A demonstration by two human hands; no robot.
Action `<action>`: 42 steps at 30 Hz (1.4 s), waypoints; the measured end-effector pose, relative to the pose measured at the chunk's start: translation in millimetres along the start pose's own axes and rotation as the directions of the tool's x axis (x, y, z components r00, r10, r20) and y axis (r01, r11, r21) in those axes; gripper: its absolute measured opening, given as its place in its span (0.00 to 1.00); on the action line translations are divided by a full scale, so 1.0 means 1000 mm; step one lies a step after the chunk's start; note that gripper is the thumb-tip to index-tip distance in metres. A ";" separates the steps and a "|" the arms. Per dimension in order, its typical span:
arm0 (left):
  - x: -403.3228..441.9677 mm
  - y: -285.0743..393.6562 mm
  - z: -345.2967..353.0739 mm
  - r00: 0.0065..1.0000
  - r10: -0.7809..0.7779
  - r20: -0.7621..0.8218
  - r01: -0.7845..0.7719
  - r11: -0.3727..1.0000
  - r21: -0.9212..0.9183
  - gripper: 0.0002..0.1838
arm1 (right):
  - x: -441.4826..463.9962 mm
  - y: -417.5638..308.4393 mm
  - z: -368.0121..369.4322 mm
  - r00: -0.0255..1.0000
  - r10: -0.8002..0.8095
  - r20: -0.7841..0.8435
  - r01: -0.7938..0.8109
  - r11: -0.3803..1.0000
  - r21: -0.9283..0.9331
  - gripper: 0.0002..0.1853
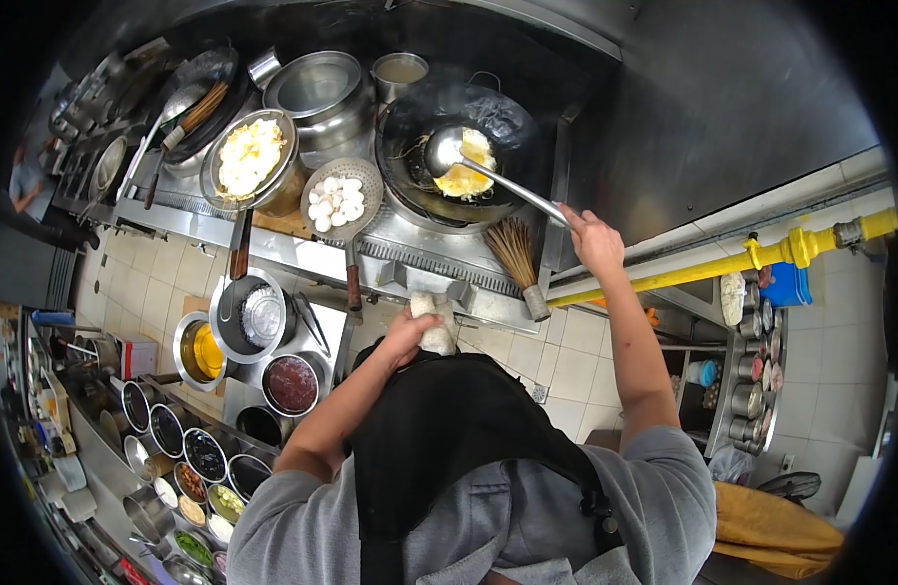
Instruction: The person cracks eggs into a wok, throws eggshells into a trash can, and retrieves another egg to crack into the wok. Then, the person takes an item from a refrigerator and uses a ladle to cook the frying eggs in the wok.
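My right hand (593, 241) is closed around the handle of a long metal ladle (512, 187). The ladle's bowl rests in the black wok (403, 174), against yellow and white egg (466, 179). My left hand (407, 334) grips a folded pale cloth (436, 322) near the stove's front edge, away from the wok. Left of the wok, a perforated skimmer (315, 178) holds white round pieces. Farther left, cooked egg (250, 158) lies in a strainer over a metal container.
A bamboo brush (514, 255) leans at the stove's front right. Behind stand a large metal pot (312, 86) and a smaller pot (400, 70). Sauce containers (291, 384) fill the left side. A yellow pipe (693, 268) runs along the right. Another person (25, 183) stands at far left.
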State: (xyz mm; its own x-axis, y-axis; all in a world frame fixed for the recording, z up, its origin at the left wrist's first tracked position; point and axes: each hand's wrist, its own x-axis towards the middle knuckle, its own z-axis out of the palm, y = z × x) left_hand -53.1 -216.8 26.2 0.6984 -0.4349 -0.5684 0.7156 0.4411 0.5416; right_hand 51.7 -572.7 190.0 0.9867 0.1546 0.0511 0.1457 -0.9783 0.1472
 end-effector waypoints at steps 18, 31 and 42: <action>0.002 -0.002 0.004 1.000 -0.002 -0.004 0.003 0.999 0.032 0.22 | 0.023 -0.064 0.114 0.815 0.545 0.196 -0.450 0.383 0.806 0.19; -0.013 -0.001 -0.003 0.997 0.039 -0.067 -0.035 0.997 0.062 0.23 | 0.074 -0.104 0.112 0.795 0.164 0.585 -0.402 -0.579 0.709 0.10; -0.014 0.003 -0.009 0.997 0.055 -0.060 -0.052 0.997 0.052 0.22 | 0.056 -0.065 0.090 0.827 -0.055 0.559 -0.360 -0.815 0.453 0.09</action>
State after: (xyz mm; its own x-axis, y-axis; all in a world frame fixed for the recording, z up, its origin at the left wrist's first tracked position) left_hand -61.0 -202.7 30.3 0.7343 -0.3624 -0.5740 0.6784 0.4212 0.6020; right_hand 103.7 -513.1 94.6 0.8490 0.1048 -0.5179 -0.4413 0.6797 -0.5860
